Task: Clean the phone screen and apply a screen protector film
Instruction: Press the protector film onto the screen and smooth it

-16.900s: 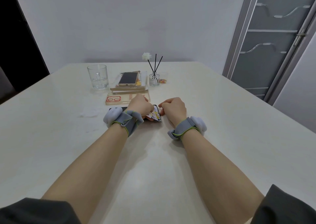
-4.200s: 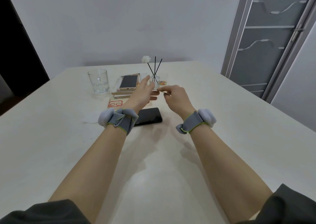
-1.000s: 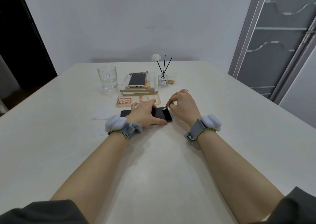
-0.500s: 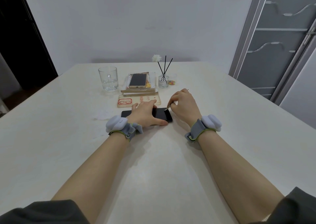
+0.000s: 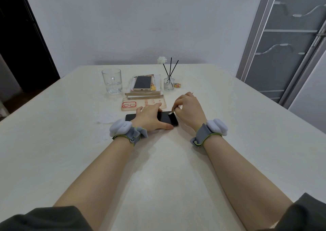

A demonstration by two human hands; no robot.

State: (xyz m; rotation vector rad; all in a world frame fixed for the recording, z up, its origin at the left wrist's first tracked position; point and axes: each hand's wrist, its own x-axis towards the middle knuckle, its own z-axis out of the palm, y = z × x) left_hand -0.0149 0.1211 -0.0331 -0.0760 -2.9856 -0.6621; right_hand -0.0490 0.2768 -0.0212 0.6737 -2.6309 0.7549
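A black phone lies flat on the white table, long side across, screen dark. My left hand covers its middle, thumb on the near edge and fingers over the far edge, holding it down. My right hand is at the phone's right end, thumb and forefinger pinched on a small white piece that touches the screen. Whether that piece is a wipe or a tab I cannot tell. Most of the phone's left half is hidden under my left hand.
Just beyond the phone lies a clear phone case with red camera rings. Behind it a gold phone rests on stacked flat boxes. A glass mug, a reed diffuser and a crumpled white scrap are nearby.
Four seconds ago both hands were raised above the phone, handling the small piece; now they are down on it. Over the last second the pinched piece has barely shifted on the screen's right end.
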